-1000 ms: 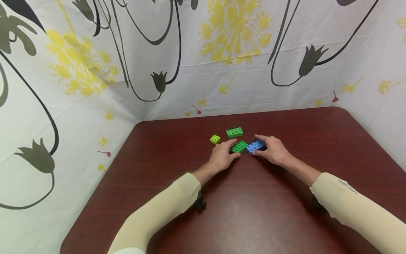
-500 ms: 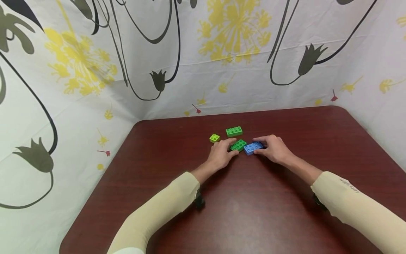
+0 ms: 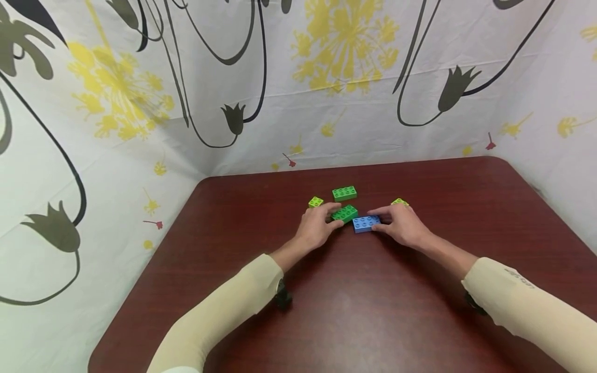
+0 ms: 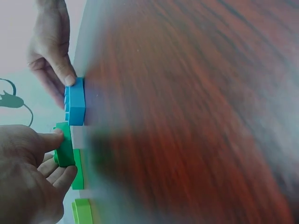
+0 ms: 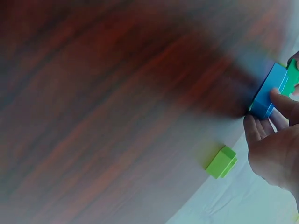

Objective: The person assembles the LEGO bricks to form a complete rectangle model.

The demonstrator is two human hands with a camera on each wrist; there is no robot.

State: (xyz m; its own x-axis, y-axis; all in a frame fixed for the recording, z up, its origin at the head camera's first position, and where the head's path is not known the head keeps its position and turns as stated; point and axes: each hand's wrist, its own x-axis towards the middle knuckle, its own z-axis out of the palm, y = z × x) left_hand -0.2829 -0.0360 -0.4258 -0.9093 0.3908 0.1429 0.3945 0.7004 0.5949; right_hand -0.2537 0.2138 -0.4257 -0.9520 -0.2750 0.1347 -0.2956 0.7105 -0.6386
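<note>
My left hand (image 3: 313, 226) pinches a dark green toy building brick (image 3: 345, 213) between thumb and fingers. In the left wrist view this green brick (image 4: 64, 144) is tilted. My right hand (image 3: 404, 225) grips the right end of a blue building brick (image 3: 366, 224), thumb on the near side and fingers on the far side. The two bricks are close together, green behind and left of blue; whether they touch I cannot tell. In the right wrist view the blue brick (image 5: 269, 91) hides part of the green one.
A lighter green brick (image 3: 344, 194) lies behind the hands. One small lime brick (image 3: 315, 202) sits beyond the left hand, another lime brick (image 3: 399, 201) behind the right hand, partly hidden. The dark red-brown table (image 3: 336, 311) ends at a patterned cloth (image 3: 289, 114).
Both hands have shifted a little left, carrying the dark green and blue bricks. The blue brick has turned from slanting to nearly crosswise. The lime brick behind my right hand shows more.
</note>
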